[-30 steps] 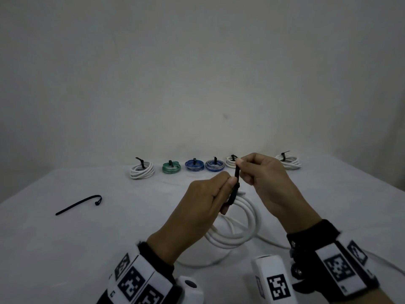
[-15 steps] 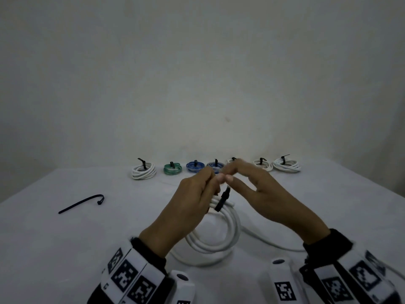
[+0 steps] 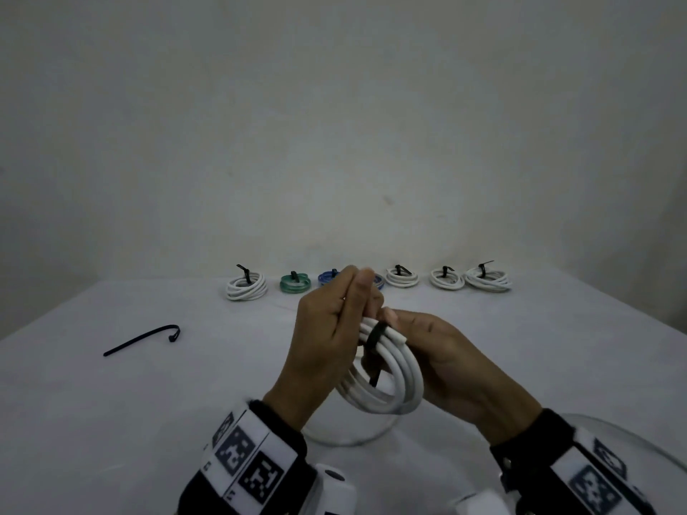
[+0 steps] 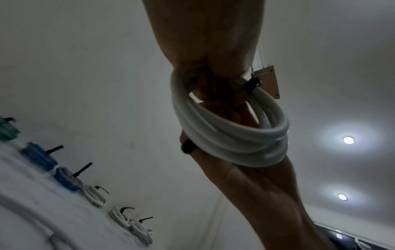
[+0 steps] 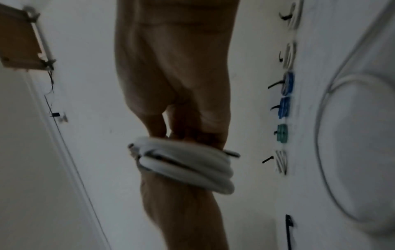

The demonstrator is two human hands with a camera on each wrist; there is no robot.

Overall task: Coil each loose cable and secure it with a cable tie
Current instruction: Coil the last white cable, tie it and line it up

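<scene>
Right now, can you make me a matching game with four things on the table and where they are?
Things:
1. white cable coil
2. green coil
3. loose black cable tie
4. thin white cable

Places:
A. lying alone at the left of the table
B. held up between both hands
C. in the back row, second from the left
D. curved on the table under the hands

Pairs: 1-B, 2-C, 3-A, 4-D
</scene>
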